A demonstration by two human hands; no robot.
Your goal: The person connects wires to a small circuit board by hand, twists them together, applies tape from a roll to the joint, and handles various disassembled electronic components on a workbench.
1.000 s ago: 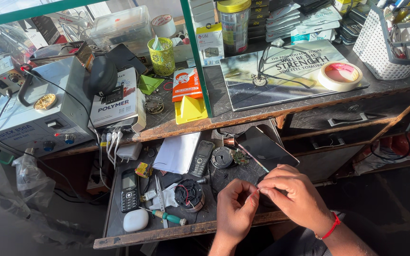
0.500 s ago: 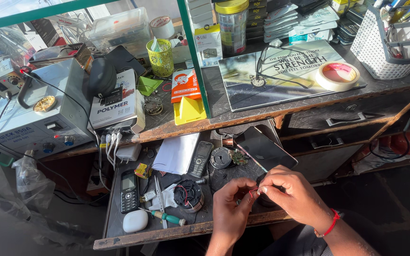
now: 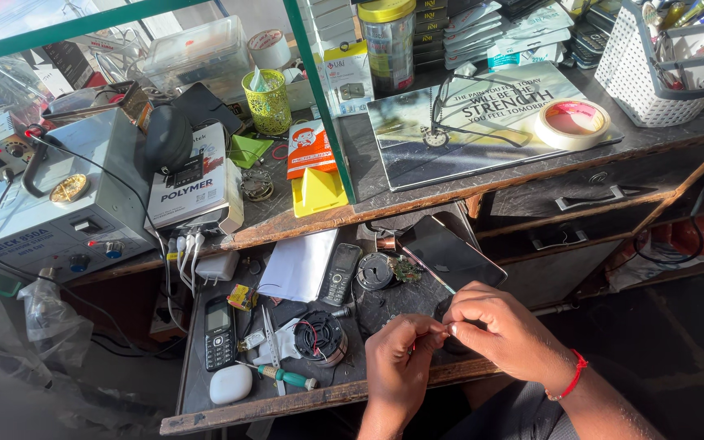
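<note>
Thin red wire [image 3: 432, 332]: pinched between the fingertips of both hands, low over the front edge of the work tray [image 3: 287, 401], just right of centre. Too small to tell exactly what kind of lead; only a short reddish length shows.

Left hand [image 3: 397, 367]: thumb and forefinger closed on the near end of the wire, remaining fingers curled. Right hand [image 3: 507, 334]: fingertips closed on the other end, knuckles up, red thread band at the wrist. Hands touching at the fingertips.

Step in hand, as judged: fine fingertip work on the wire end, twisting or stripping; cannot tell which. Further handling judged to call for steady, light pressure and a firm pinch, given so slight a piece and a crowded tray underneath.

Directly below the right hand: dark round part [image 3: 443, 312], mostly hidden. Just behind: dark smartphone [image 3: 450, 257], face up and tilted. Left of it: round metal part [image 3: 375, 271], keypad phone [image 3: 340, 273], white paper [image 3: 299, 265]. Near the left hand: small round speaker [image 3: 319, 336] with red and black leads. Further left: green-handled screwdriver [image 3: 287, 376], second keypad phone [image 3: 220, 330], white oval case [image 3: 230, 383].

On the upper shelf, well apart: grey soldering station [image 3: 50, 220], tape roll [image 3: 572, 124].
</note>
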